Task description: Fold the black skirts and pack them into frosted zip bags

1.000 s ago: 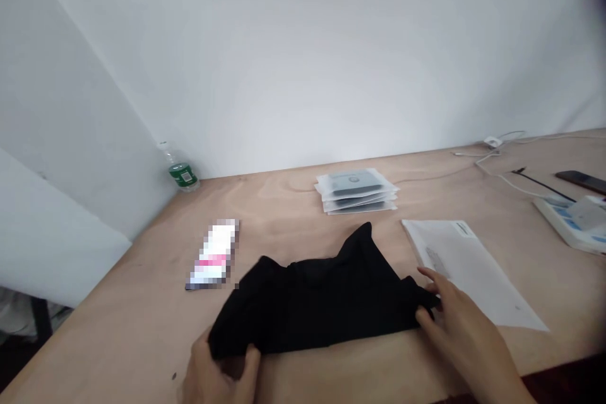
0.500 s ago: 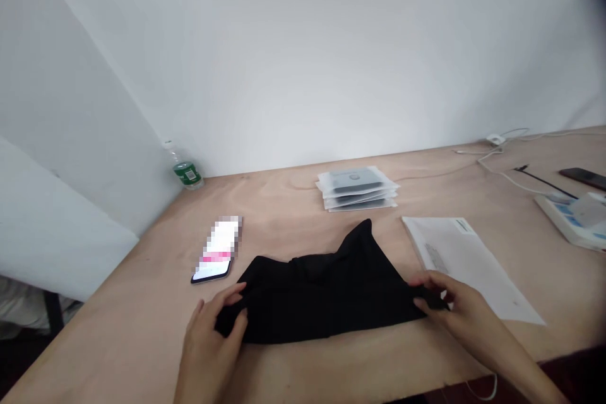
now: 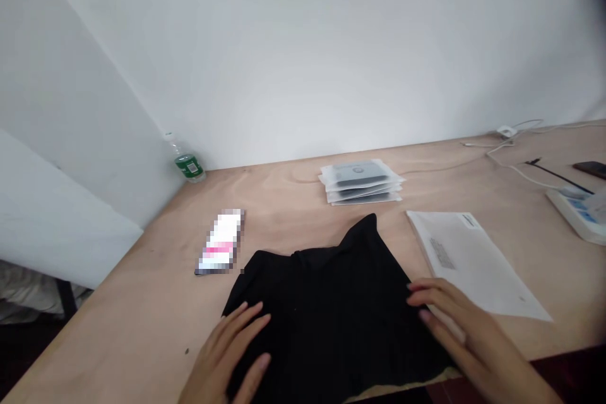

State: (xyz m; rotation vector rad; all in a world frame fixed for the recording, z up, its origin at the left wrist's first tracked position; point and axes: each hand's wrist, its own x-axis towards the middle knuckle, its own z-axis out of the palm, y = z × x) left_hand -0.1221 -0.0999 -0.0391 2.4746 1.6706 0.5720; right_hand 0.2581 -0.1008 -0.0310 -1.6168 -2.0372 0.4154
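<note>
A black fabric garment [image 3: 322, 315] lies spread on the table in front of me, its lower part reaching the front edge. One upper corner rises to a point at the right; its exact kind does not show. On its left side my left hand [image 3: 231, 347] rests with fingers stretched out and apart. At the right edge of the cloth, the fingertips of my right hand [image 3: 454, 322] touch it, the fingers extended with a gap to the thumb. Neither hand grips the fabric.
A lit phone [image 3: 221, 243] lies left of the garment. Behind it sits a stack of frosted packets [image 3: 362, 183]. A white bag [image 3: 473, 262] lies to the right. Farther out are a power strip [image 3: 575, 211], cables, a dark phone [image 3: 589, 168] and a bottle [image 3: 189, 165].
The lower part of the garment has unfolded toward me, so it covers more of the table. Both hands have let go of its edges, and the fingers have straightened.
</note>
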